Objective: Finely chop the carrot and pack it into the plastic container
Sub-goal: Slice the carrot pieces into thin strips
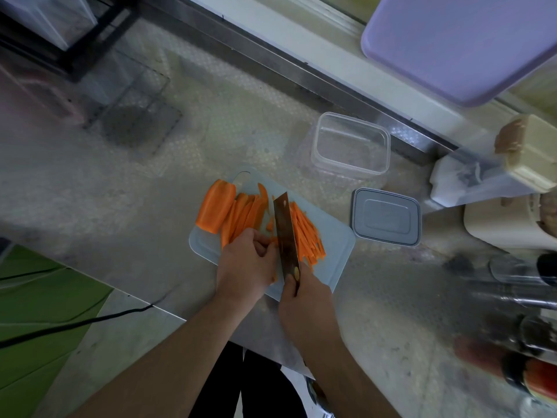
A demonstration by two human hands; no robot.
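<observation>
we are looking down at a dimpled steel counter (126,188) running under a pale sill (346,60), where a lilac tray (461,46) is leaning. green flooring (39,300) is showing at lower left, and a black cable (75,324) is trailing across it.

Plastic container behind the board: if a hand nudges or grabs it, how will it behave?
The clear plastic container looks thin-walled and empty, so it is probably light and would likely slide on the metal counter when pushed. Its low, wide shape suggests it is unlikely to tip. With its lid lying apart, the open rim may flex a little under a squeeze.
</observation>
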